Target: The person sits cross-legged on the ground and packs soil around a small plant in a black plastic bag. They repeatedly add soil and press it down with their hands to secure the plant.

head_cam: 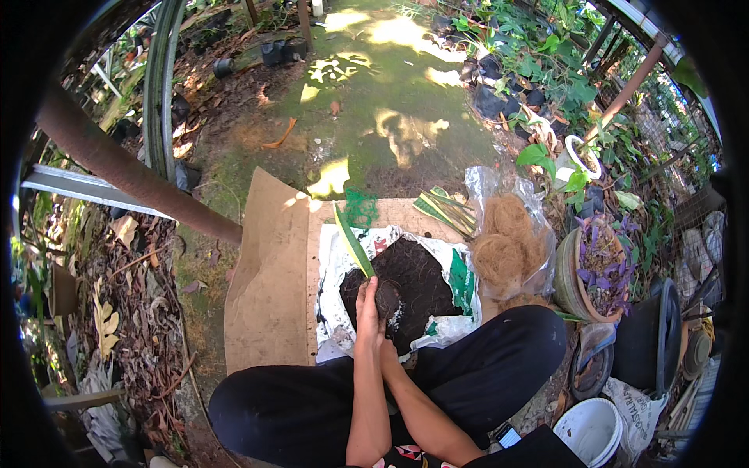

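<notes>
My left hand (367,310) is closed around the left side of a dark ball of coir and soil (387,297). A long green leaf with yellow edges (352,243) stands up from the top of that ball, leaning left. Lower down, my right hand (386,346) meets the left one at the ball's underside; its fingers are mostly hidden. Both hands are above an opened white plastic sack (330,281) with dark potting soil (418,269) spread on it. Beyond the sack lie green netting (361,207) and several cut variegated leaves (445,212).
Under the sack lies a cardboard sheet (266,281). Brown coir fibre (506,248) sits on clear plastic to the right, beside a clay pot with purple plants (570,275). A black bucket (641,339), a white bucket (588,430) and a phone (508,436) are at the lower right.
</notes>
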`<state>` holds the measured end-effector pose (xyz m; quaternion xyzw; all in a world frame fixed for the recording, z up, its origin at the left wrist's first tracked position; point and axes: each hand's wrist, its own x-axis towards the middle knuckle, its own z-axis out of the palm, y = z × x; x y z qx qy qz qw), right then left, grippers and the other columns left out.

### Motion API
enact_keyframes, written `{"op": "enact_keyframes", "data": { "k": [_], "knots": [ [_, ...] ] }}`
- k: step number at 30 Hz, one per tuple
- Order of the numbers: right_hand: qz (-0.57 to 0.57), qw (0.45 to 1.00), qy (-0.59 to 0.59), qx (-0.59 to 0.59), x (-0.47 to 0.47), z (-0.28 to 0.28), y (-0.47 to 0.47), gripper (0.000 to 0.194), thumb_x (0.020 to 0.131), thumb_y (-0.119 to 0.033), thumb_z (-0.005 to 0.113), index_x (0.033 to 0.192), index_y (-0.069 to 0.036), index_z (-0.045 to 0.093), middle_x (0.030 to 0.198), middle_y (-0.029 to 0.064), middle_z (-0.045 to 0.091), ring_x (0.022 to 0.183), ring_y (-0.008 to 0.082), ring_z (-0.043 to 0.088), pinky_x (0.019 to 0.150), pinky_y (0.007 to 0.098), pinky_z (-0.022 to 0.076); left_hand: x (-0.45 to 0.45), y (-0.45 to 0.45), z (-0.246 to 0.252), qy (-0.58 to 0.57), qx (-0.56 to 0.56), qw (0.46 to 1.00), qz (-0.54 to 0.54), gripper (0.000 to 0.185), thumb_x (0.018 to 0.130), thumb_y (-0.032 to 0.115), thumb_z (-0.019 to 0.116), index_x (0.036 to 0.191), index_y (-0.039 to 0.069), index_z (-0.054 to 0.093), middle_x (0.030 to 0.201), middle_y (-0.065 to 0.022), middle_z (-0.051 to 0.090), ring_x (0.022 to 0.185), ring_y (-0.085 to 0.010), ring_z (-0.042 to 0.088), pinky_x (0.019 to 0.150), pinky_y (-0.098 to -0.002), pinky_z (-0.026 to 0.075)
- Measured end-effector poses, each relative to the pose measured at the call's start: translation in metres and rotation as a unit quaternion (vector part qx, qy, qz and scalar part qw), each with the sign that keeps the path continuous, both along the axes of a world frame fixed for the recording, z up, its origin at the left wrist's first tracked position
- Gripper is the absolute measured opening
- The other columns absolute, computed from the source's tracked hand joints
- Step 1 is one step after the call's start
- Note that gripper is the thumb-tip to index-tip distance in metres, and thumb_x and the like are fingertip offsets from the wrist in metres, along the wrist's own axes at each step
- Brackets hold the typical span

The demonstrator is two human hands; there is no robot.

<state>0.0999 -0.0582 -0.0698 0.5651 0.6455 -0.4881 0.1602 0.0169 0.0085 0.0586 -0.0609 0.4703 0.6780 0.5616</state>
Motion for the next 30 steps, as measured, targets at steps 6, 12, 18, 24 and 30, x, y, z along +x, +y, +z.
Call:
{"op": "enact_keyframes", "data": {
  "k": [6,12,18,24,30],
  "knots": [
    [0.042,0.996,0.030,0.069,-0.002,-0.009,0.003,0.046,0.090,-0.035,0.057,0.124,-0.005,0.058,0.115,0.0313,0.063,0.111,0.0442,0.061,0.097,0.0511,0.0492,0.001,-0.005,-0.007,0.001,-0.014,1.000,-0.013,0.033,0.099,0.039,0.059,0.106,0.008,0.062,0.083,-0.0008,0.065,0.070,-0.0092,0.064,0.062,-0.0235,0.054],
    [0.026,0.984,0.054,0.166,-0.001,0.055,0.047,0.042,0.085,-0.030,0.065,0.116,-0.002,0.065,0.118,0.0288,0.063,0.111,0.0452,0.060,0.095,0.0476,0.0510,-0.001,-0.004,-0.010,-0.010,0.013,1.000,0.011,0.040,0.100,0.044,0.054,0.109,0.007,0.062,0.090,-0.0047,0.067,0.078,-0.0127,0.065,0.067,-0.0262,0.053],
    [-0.071,0.989,0.081,0.101,0.024,0.162,0.099,0.035,0.072,-0.010,0.079,0.106,-0.004,0.073,0.099,0.0188,0.072,0.096,0.0302,0.071,0.085,0.0375,0.0551,-0.005,-0.004,-0.004,-0.076,0.045,0.994,0.069,0.047,0.100,0.050,0.047,0.119,0.008,0.059,0.102,-0.0083,0.066,0.094,-0.0230,0.064,0.087,-0.0362,0.050],
    [-0.018,0.956,0.201,0.211,0.012,0.222,0.093,0.028,0.078,-0.009,0.075,0.105,-0.002,0.072,0.102,0.0185,0.072,0.096,0.0329,0.070,0.085,0.0388,0.0542,-0.004,-0.007,-0.009,-0.101,0.104,0.987,0.075,0.052,0.099,0.053,0.042,0.123,0.010,0.056,0.101,-0.0103,0.065,0.092,-0.0270,0.064,0.082,-0.0394,0.053],
    [-0.021,0.943,0.252,0.217,0.012,0.226,0.086,0.027,0.081,-0.010,0.072,0.107,-0.002,0.072,0.100,0.0185,0.072,0.095,0.0336,0.070,0.084,0.0388,0.0547,-0.002,-0.007,-0.012,-0.142,0.132,0.979,0.070,0.056,0.099,0.056,0.039,0.123,0.009,0.056,0.102,-0.0113,0.065,0.091,-0.0293,0.065,0.083,-0.0403,0.053]
  ]
}}
